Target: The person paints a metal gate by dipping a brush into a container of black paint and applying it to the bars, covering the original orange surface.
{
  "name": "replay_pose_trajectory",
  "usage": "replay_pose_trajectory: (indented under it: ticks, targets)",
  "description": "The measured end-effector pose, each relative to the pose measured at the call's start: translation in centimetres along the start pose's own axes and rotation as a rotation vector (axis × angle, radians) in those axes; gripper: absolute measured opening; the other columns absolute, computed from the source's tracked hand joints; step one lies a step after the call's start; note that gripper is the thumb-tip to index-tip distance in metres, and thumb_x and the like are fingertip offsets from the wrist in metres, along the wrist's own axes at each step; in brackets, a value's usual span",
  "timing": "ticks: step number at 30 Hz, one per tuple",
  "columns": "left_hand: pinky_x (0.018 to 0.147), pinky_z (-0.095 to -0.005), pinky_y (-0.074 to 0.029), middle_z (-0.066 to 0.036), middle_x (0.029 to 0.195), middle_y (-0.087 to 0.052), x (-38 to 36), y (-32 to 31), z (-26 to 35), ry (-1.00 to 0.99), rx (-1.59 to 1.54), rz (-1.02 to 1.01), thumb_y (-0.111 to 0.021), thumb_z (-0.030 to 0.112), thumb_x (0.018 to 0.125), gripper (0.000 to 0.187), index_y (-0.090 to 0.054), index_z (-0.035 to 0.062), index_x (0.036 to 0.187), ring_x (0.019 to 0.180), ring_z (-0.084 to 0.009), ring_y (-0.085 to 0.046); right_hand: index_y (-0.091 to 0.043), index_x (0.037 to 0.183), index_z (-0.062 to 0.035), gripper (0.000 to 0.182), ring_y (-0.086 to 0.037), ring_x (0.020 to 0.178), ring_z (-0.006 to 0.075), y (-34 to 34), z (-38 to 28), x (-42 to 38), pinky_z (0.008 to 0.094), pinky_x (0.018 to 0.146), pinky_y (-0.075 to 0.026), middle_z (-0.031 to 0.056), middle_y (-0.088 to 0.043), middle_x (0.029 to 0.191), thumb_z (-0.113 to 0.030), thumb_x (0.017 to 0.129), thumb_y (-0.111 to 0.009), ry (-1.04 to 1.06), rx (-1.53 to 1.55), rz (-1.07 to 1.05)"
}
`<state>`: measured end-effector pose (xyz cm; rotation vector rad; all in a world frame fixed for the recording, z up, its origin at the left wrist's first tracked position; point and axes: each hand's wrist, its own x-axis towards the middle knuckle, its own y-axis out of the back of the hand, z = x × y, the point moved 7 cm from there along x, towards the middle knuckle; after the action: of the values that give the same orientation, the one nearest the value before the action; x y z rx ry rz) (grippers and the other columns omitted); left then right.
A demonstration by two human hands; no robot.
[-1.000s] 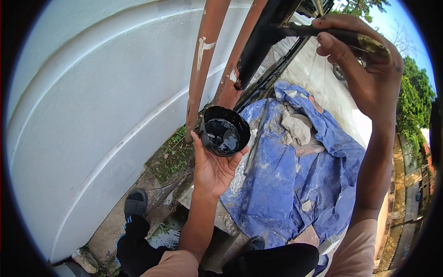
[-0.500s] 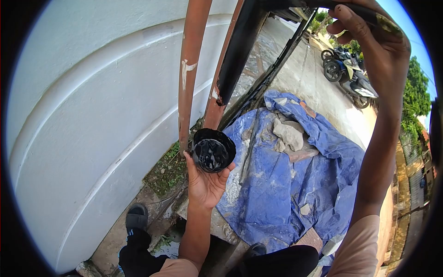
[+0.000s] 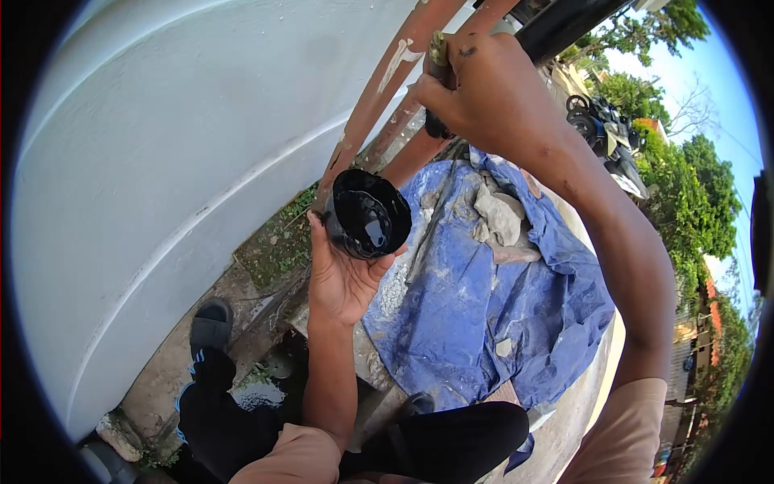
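Note:
My left hand (image 3: 345, 282) is wrapped from below round a black cup (image 3: 343, 226), tilted so that glossy black paint (image 3: 375, 226) shows inside. My right hand (image 3: 500, 89), up and to the right of the cup, grips a paintbrush (image 3: 438, 50). Its worn handle end sticks out above the thumb, and a dark, wet-looking part shows below the fist; my fingers hide the rest. Close to the brush run reddish-brown metal posts (image 3: 375, 93) with whitish patches. A glossy black bar (image 3: 568, 28) extends behind my right hand.
A white wall (image 3: 185, 161) curves along the left. Below the posts, a blue tarp (image 3: 451, 298) lies crumpled with broken stones (image 3: 500, 218) on it. My sandalled foot (image 3: 212, 323) stands on a narrow ledge beside the wall. Motorcycles (image 3: 605, 133) are parked at the upper right.
My right hand has come down and left from the upper bar to beside the posts, with the brush. The cup in my left hand appears slightly higher, and the view has turned.

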<state>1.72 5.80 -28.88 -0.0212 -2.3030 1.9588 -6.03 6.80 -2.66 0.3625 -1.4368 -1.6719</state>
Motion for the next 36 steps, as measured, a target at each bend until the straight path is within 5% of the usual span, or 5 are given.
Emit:
replay_pose_trajectory:
  ticks: [3,5,11,18,36]
  targets:
    - [0.074,-0.0408,-0.066,-0.030,0.119,-0.063,0.0,-0.3,0.1,-0.012,-0.019,-0.019,-0.049,0.062,0.095,0.077,-0.050,-0.0039,0.134,0.095,-0.0418,-0.070,-0.068,0.096,0.0056,0.019,-0.072,0.072,0.0318,2.1,-0.7,0.8,0.0390,0.063,-0.056,0.0213,-0.071,0.082,-0.006,0.081,-0.066,0.050,-0.110,0.045]
    - [0.074,-0.0404,-0.066,-0.030,0.119,-0.063,-0.1,-0.2,0.2,-0.017,-0.005,-0.011,-0.048,0.062,0.096,0.077,-0.050,-0.0052,0.134,0.095,-0.0415,-0.070,-0.060,0.068,0.0065,0.019,-0.059,0.052,0.0287,6.2,-3.9,1.4,0.0375,0.054,-0.049,0.0119,-0.057,0.054,-0.004,0.083,-0.057,-0.298,0.002,0.046]
    - [0.074,-0.0387,-0.066,-0.030,0.118,-0.063,-0.3,-0.4,-0.6,0.007,-0.009,-0.031,-0.046,0.062,0.096,0.077,-0.050,-0.0043,0.134,0.095,-0.0410,-0.070,-0.056,0.064,0.0102,0.023,-0.062,0.056,0.0347,0.4,0.5,1.3,0.0403,0.053,-0.049,0.0243,-0.055,0.057,-0.009,0.076,-0.060,-0.103,-0.019,-0.085]
    - [0.074,-0.0391,-0.066,-0.029,0.118,-0.064,-0.5,0.6,-0.3,-0.024,-0.005,0.006,-0.047,0.063,0.096,0.076,-0.049,-0.0028,0.134,0.094,-0.0408,-0.070,-0.056,0.062,0.0082,0.026,-0.059,0.049,0.0213,7.2,-2.5,-0.2,0.0365,0.048,-0.045,0.0134,-0.056,0.054,-0.011,0.078,-0.063,-0.077,-0.319,0.445]
    - [0.072,-0.0383,-0.066,-0.030,0.115,-0.064,-1.1,0.8,0.6,-0.073,0.003,0.011,-0.047,0.062,0.096,0.076,-0.049,-0.0044,0.134,0.093,-0.0408,-0.070,-0.068,0.092,0.0020,0.012,-0.062,0.057,0.0125,1.1,-1.1,-2.8,0.0263,0.051,-0.049,0.0074,-0.068,0.075,-0.009,0.089,-0.068,-0.181,0.269,-0.301]
